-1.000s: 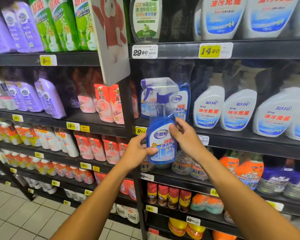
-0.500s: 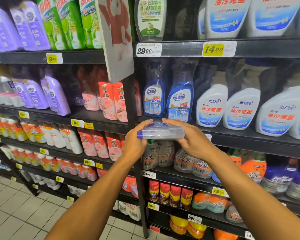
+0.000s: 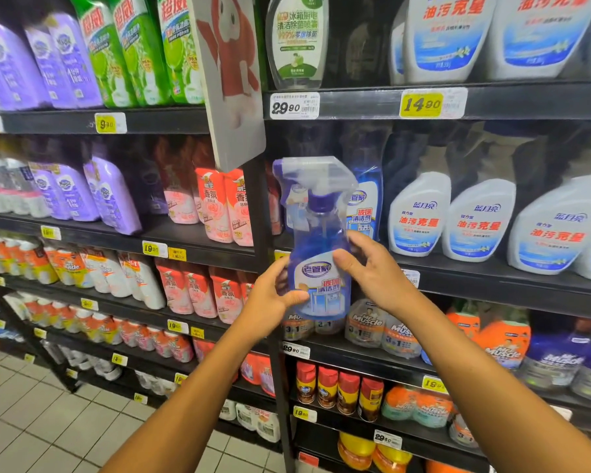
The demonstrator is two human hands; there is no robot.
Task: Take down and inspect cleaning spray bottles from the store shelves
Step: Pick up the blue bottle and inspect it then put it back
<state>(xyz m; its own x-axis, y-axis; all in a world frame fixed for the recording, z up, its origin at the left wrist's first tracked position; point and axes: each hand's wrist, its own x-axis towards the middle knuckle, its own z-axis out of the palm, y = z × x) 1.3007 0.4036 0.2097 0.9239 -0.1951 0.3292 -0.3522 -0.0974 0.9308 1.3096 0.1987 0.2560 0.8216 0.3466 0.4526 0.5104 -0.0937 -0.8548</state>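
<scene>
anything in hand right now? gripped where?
Yes: a blue spray bottle, upright, held in both hands by its labelled lower body. The left hand grips its left side, the right hand its right; the trigger head is free.

Hanging card sign with red figure at 12 o'clock, tilted off the shelf upright. Purple pouches and green pouches at 10–11 o'clock. Pink refill packs near centre, left of upright. Yellow price tag at 1 o'clock. Red-capped cans at 5 o'clock. Tiled floor at 8 o'clock.
</scene>
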